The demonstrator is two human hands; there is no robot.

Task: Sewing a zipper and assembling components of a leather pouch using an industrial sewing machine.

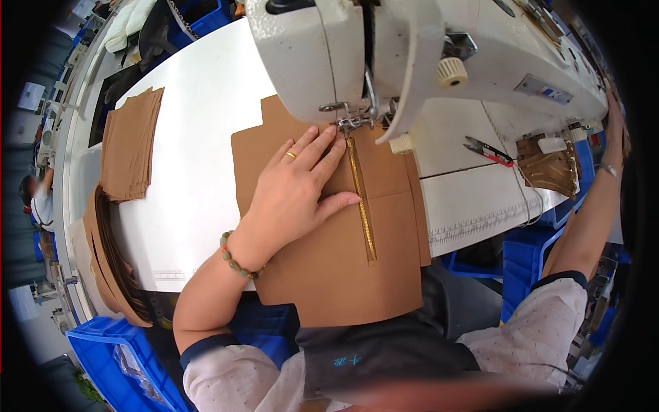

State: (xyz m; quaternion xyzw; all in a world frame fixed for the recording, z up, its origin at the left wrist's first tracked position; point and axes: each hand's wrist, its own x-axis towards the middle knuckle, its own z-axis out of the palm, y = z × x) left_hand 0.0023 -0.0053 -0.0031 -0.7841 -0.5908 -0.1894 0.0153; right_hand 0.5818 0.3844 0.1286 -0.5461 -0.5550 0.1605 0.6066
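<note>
On the white surface [199, 103], under the sewing machine head:

Left hand [298, 182]: lay flat, palm down, on the tan panel [329, 275]; fingers spread apart and gripping nothing; fingertips close to the presser foot [349, 123], thumb pointing at the zipper.

Right hand [613, 120]: reached up along the far right end of the sewing machine [412, 41]; near the picture's dark rim, so open or closed could not be told.

Tan panel: lay in the middle of the surface, top edge tucked under the machine head, lower edge hanging over the near side toward the person's lap.

Zipper [362, 202]: gold, ran lengthwise down the panel from the presser foot, just right of the left hand.

Wrists: bead bracelet [237, 261] on the left, thin bangle [607, 169] on the right.

Stack of tan pieces [130, 144]: lay at the left of the surface, well apart from the panel.

Thread snips [489, 151]: red-handled, lay on the surface right of the machine head.

Zipper strips [549, 168]: brown bundle, lay beyond the snips near the right edge.

Blue bins [110, 357]: stood below the surface at lower left.
</note>
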